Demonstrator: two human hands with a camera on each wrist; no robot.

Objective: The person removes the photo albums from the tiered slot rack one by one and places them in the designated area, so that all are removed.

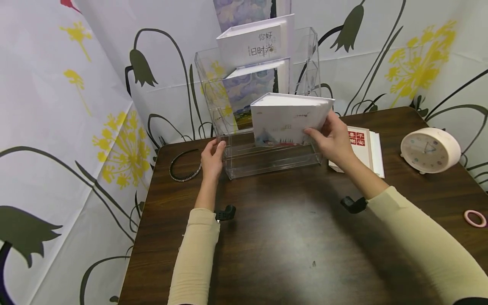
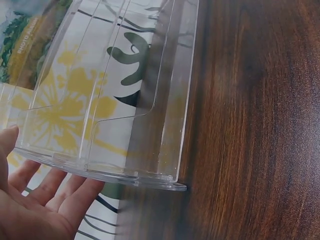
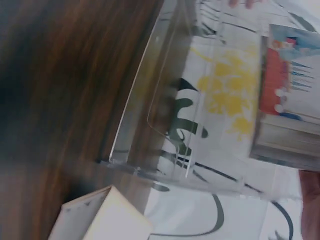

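Observation:
A clear acrylic display rack (image 1: 272,168) with stepped tiers stands at the back of the table. My left hand (image 1: 212,160) grips its left side near the front edge; the thumb lies at the front edge, the fingers against the outer face of the side panel (image 2: 115,150). In front of the lower tiers, my right hand (image 1: 337,140) holds a white photo album (image 1: 276,120) by its right end, thumb on the cover. The album stands upright with its pages slightly fanned at the top. Its picture (image 3: 292,75) shows red and blue in the right wrist view.
Higher tiers hold a painted album (image 1: 251,91) and a white lettered one (image 1: 248,46). To the rack's right lie a book with a red stamp (image 1: 358,146) and a round alarm clock (image 1: 428,150). A headband (image 1: 184,178) and a pink ring (image 1: 474,219) are at the sides.

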